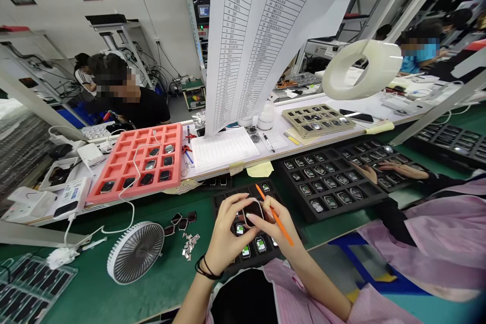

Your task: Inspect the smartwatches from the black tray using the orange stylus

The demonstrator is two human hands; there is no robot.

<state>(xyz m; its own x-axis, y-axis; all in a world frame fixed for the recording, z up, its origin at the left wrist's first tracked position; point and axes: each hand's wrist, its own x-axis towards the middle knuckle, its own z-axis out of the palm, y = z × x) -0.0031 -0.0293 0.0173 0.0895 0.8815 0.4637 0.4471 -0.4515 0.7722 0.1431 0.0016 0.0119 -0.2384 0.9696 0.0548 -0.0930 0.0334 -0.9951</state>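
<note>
Pink sleeve is filling the lower edge at 5 o'clock, with both forearms reaching toward 12. Left hand, black cord bracelet at the wrist, is curling closed, fingertips pinching a dark smartwatch from the left. Right hand is closing on an orange stylus and pressing against the watch's right edge. The watch is sitting between both hands, just above a black tray holding more watches in slots. Small metal pieces and dark frames are lying on the green mat at 9 o'clock, beside a white fan at 8. A red tray of watches is sitting on the bench at 10. Another black tray is lying at 1 o'clock. At 2, a co-worker's hand is resting on a further tray. A long printed sheet is hanging at 12.
</note>
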